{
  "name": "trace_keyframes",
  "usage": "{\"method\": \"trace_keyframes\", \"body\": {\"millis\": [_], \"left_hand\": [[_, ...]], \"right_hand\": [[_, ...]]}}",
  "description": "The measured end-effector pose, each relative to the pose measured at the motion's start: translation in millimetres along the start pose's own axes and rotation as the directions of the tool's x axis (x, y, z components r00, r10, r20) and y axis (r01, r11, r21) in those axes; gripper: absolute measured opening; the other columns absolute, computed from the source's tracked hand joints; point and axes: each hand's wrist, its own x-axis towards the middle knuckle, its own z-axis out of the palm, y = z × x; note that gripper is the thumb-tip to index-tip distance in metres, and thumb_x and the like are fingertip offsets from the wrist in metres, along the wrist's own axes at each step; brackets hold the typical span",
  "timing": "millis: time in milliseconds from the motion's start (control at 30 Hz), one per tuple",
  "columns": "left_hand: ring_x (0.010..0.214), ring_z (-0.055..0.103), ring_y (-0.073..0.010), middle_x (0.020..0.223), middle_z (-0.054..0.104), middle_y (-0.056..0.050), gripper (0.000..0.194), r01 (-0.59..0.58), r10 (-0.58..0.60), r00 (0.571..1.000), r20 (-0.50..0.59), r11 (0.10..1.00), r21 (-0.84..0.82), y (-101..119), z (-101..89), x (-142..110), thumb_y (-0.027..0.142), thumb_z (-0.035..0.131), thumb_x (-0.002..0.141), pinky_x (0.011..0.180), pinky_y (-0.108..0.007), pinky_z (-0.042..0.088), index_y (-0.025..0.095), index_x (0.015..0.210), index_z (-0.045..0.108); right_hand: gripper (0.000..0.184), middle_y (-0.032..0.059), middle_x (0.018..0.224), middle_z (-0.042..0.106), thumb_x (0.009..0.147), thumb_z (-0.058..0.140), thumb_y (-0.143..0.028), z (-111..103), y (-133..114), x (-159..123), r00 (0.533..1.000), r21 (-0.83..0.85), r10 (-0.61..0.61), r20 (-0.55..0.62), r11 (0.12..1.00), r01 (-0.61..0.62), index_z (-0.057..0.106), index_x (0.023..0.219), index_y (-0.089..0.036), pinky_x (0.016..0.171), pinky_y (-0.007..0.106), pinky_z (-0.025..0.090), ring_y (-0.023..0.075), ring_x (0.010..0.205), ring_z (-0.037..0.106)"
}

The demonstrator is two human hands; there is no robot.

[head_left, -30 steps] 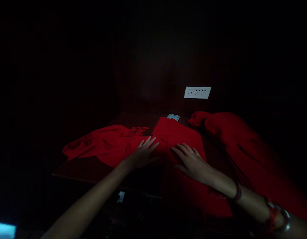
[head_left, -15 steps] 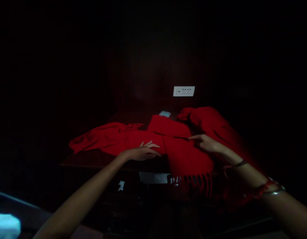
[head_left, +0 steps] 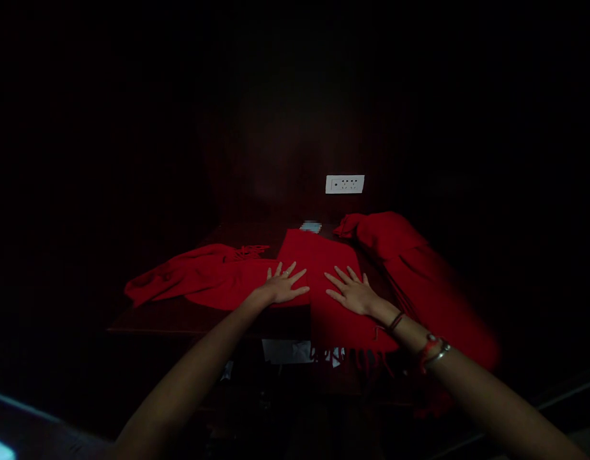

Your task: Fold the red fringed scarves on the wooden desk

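A red fringed scarf (head_left: 324, 255) lies folded on a dark table (head_left: 180, 319) in a very dim room. My left hand (head_left: 283, 287) rests flat on its left part with fingers spread. Flat on the scarf just to the right lies my right hand (head_left: 351, 292), fingers apart too, with bracelets on that wrist. The scarf's fringe (head_left: 357, 358) hangs over the table's near edge. Neither hand holds anything.
More red cloth spreads left (head_left: 189, 278) and a bulky red heap (head_left: 410, 268) lies right. A small pale object (head_left: 310, 226) sits behind the scarf. A white wall socket (head_left: 345, 184) is on the dark back wall. White paper (head_left: 285, 350) shows below the table edge.
My right hand let go of the scarf's fold and came back down flat on the cloth. My left hand slid slightly forward. The view shifted a little.
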Motion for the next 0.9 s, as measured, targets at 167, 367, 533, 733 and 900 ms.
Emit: {"method": "trace_keyframes", "body": {"millis": [167, 367, 533, 733, 900], "left_hand": [[0.121, -0.006, -0.0374, 0.138, -0.002, 0.001, 0.077, 0.003, -0.002, 0.997, 0.083, 1.0, -0.002, -7.8, -3.0, 1.0, 0.075, 0.025, 0.062, 0.091, -0.058, 0.003, 0.038, 0.129, 0.01], [0.121, -0.005, -0.0357, 0.138, -0.001, 0.0, 0.079, -0.01, 0.01, 1.0, 0.02, 1.0, 0.021, -3.0, -0.1, -2.1, 0.075, 0.024, 0.062, 0.092, -0.056, 0.004, 0.036, 0.13, 0.008], [0.121, 0.001, -0.0369, 0.138, 0.002, -0.005, 0.081, 0.139, -0.137, 0.988, -0.073, 0.99, 0.023, -18.6, 6.9, -15.0, 0.075, 0.021, 0.063, 0.092, -0.055, 0.008, 0.031, 0.131, 0.01], [0.121, 0.001, -0.0378, 0.138, 0.002, -0.006, 0.08, 0.239, -0.238, 0.971, -0.029, 0.971, 0.028, -47.3, 3.0, -39.2, 0.075, 0.021, 0.063, 0.09, -0.058, 0.007, 0.033, 0.13, 0.013], [0.122, -0.001, -0.034, 0.138, -0.001, -0.004, 0.074, 0.214, -0.205, 0.968, -0.147, 0.976, 0.048, -41.3, 1.1, -33.5, 0.071, 0.016, 0.068, 0.093, -0.055, 0.007, 0.031, 0.13, 0.014]], "right_hand": [[0.07, 0.0057, 0.139, 0.005, 0.069, 0.016, -0.07, 0.4, 5.6, 3.5, 0.982, 0.01, 0.069, 0.176, 0.997, -0.072, 0.01, 0.129, -0.036, 0.09, 0.06, 0.004, 0.0349, 0.122, 0.001], [0.067, 0.0046, 0.139, 0.008, 0.074, 0.013, -0.064, -5.0, -10.7, 24.2, 0.998, -0.009, -0.056, -0.012, 0.998, 0.056, 0.011, 0.131, -0.03, 0.094, 0.056, 0.004, 0.0317, 0.123, 0.0], [0.067, 0.0027, 0.139, 0.004, 0.071, 0.01, -0.067, 9.0, -12.2, 33.0, 0.996, 0.033, 0.009, 0.084, 0.999, -0.012, 0.008, 0.13, -0.035, 0.092, 0.058, 0.004, 0.0334, 0.123, 0.0], [0.076, 0.0045, 0.139, 0.001, 0.065, 0.015, -0.073, -8.6, -21.4, 46.1, 0.973, 0.04, 0.118, 0.2, 0.991, -0.129, 0.009, 0.13, -0.034, 0.087, 0.064, 0.004, 0.0398, 0.12, 0.0], [0.07, -0.0004, 0.139, 0.0, 0.069, 0.01, -0.069, -8.0, -40.9, 71.1, 0.997, 0.052, -0.069, 0.03, 0.996, 0.067, 0.007, 0.13, -0.035, 0.089, 0.062, -0.002, 0.0336, 0.122, -0.008]]}}
